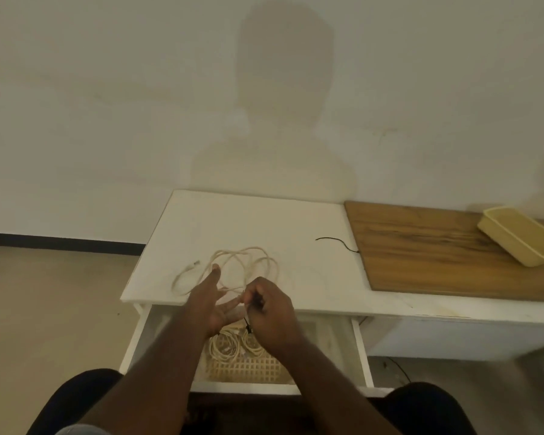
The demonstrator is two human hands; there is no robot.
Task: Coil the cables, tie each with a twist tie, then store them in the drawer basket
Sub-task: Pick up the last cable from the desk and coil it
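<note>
Just beyond the right hand (269, 309), whose curled fingers pinch a thin strand, a loose cream cable with a smooth, rubbery-looking matt sheath (233, 268) sprawls on the white painted tabletop (264, 221), which looks matt and slightly scuffed. Below the grip, a tan lattice basket of what looks like plastic (248, 368) holds two coiled cream cables (233, 343) in the white drawer (363, 350). Well to the right of the grip lie a brown wood-grain board with a satin finish (437, 249) and a pale yellow smooth plastic tray (522, 235). A thin black twist tie (336, 242) lies matt between the grip and the board.

White desk (296, 221) against pale wall (107, 89), beige floor (44, 293).
</note>
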